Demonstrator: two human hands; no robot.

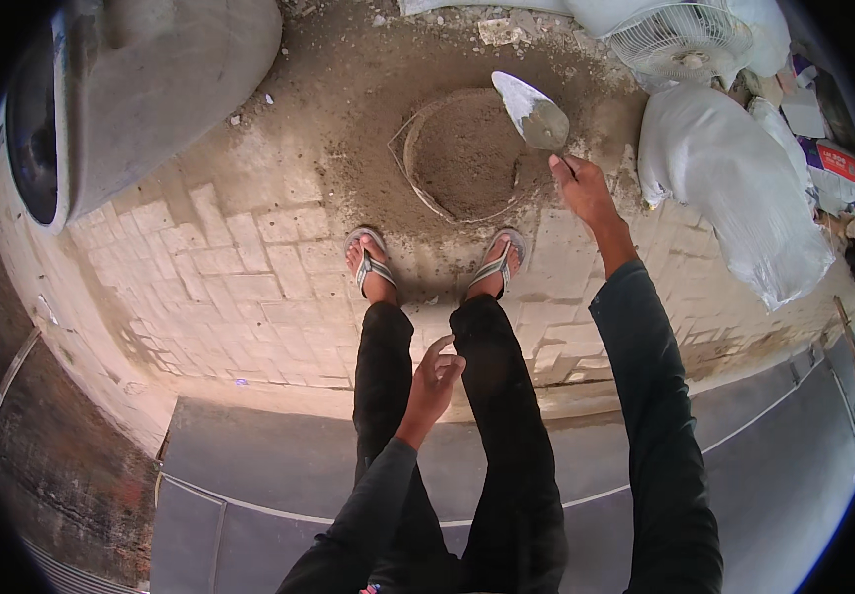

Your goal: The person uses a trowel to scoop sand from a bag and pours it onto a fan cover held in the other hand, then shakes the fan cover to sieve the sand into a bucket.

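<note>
My right hand (586, 198) is wrapped round the handle of a trowel (543, 121), whose pointed metal blade reaches up and left over the rim of a round bucket. Pale material coats part of the blade toward its tip. Brown sandy mix (462, 153) fills the bucket (413, 158), which stands on the ground just beyond my feet, with a thin wire handle lying out at its left. Between my knees, my left hand (431, 391) hangs with its fingers loosely curled and apart, nothing visible in it.
A large grey drum (160, 89) lies at the far left. Stuffed white sacks (729, 178), a fan grille (680, 42) and boxes (836, 163) crowd the far right. Spilled sand and rubble surround the bucket on brick paving (219, 262). Grey panels (289, 460) lie behind my feet.
</note>
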